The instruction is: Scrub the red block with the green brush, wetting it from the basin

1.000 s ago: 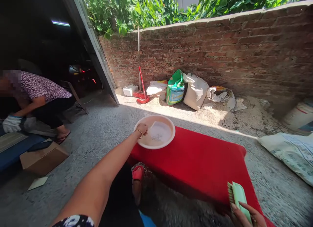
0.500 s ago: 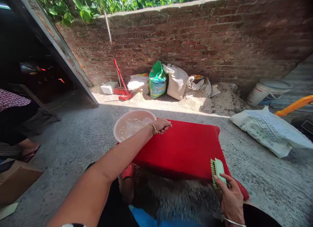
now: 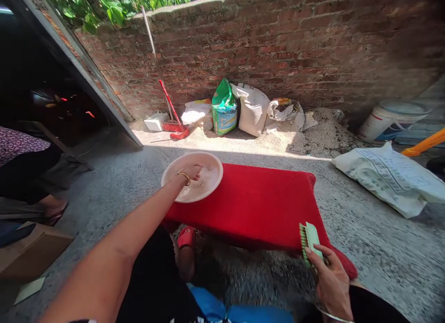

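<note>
My left hand (image 3: 191,173) is inside a pale pink basin (image 3: 167,193) of water, its fingers loosely apart at the water, with nothing visible in them. A gold bangle circles that wrist. The basin rests on the left end of a low surface covered with red cloth (image 3: 260,202). At the cloth's right front edge, my right hand (image 3: 330,272) grips a light green scrub brush (image 3: 313,237) by its back. The brush stands on end with its bristles facing left.
Behind stands a brick wall (image 3: 194,59) with a red broom (image 3: 168,100), a green sack (image 3: 224,112) and a white sack (image 3: 252,110) along it. A white woven bag (image 3: 389,177) lies right. At left are a seated person (image 3: 24,170) and a cardboard box (image 3: 38,251).
My left hand has moved left from over the red cloth into the basin, and its fingers have loosened. My right hand keeps the brush in nearly the same place.
</note>
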Demonstrator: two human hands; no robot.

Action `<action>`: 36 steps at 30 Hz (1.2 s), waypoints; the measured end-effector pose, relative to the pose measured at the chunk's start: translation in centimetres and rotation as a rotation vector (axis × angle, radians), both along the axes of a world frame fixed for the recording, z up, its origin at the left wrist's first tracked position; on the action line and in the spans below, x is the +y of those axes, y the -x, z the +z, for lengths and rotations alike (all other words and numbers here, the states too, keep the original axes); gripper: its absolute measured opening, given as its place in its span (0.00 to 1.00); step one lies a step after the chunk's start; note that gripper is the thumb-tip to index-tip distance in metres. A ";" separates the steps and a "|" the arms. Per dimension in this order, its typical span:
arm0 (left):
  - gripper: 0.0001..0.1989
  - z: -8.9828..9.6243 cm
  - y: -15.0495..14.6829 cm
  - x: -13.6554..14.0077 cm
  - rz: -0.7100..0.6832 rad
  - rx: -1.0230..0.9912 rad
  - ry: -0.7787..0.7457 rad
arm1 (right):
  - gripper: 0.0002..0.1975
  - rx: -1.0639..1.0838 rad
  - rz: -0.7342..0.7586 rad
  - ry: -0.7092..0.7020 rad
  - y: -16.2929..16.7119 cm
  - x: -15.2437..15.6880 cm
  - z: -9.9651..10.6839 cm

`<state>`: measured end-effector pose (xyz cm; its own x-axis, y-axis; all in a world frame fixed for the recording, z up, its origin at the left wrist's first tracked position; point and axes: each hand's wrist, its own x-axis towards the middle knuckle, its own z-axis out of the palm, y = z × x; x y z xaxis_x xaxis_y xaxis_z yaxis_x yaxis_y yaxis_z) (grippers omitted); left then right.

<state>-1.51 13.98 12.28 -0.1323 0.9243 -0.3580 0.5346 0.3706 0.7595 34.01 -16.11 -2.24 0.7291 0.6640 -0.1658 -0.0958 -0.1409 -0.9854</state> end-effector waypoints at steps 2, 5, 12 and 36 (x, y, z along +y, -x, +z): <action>0.16 -1.0 2.9 -0.5 0.098 0.024 0.041 | 0.26 0.024 0.008 0.013 0.1 0.0 0.1; 0.19 -2.0 4.9 -1.1 0.206 0.009 0.084 | 0.26 0.061 0.025 0.006 0.5 0.3 0.9; 0.15 0.0 1.5 -1.6 0.006 -0.236 0.233 | 0.26 0.167 0.002 0.009 1.1 0.7 2.3; 0.13 2.2 -15.0 -1.2 -0.289 -0.138 -0.118 | 0.24 0.139 0.001 -0.014 0.4 0.1 3.6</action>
